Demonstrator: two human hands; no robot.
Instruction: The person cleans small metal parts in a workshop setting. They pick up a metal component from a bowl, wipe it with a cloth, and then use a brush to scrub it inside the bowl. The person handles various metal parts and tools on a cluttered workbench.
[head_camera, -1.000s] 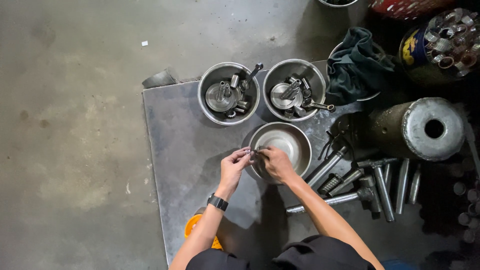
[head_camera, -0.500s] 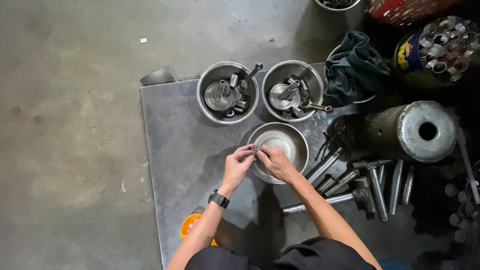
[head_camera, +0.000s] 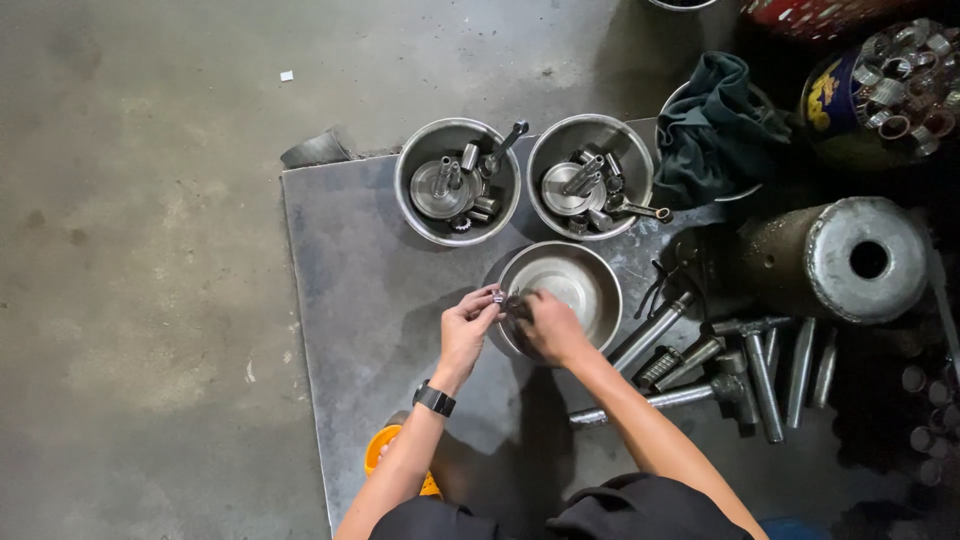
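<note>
Landmark: empty round steel bowl (head_camera: 570, 285) on grey metal sheet (head_camera: 350, 290).
Left hand (head_camera: 465, 335): fingertips pinch small shiny metal part (head_camera: 497, 296), at bowl's left rim.
Right hand (head_camera: 548, 325): fingers curled over that rim, just right of part; contents indiscernible.
Axis: too small to tell.

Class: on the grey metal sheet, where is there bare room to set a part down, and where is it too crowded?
Bare: the sheet's left strip, between its left edge, the left bowl and the left hand. Crowded: the right side, with steel rods and tools beside the big cylinder.
</note>
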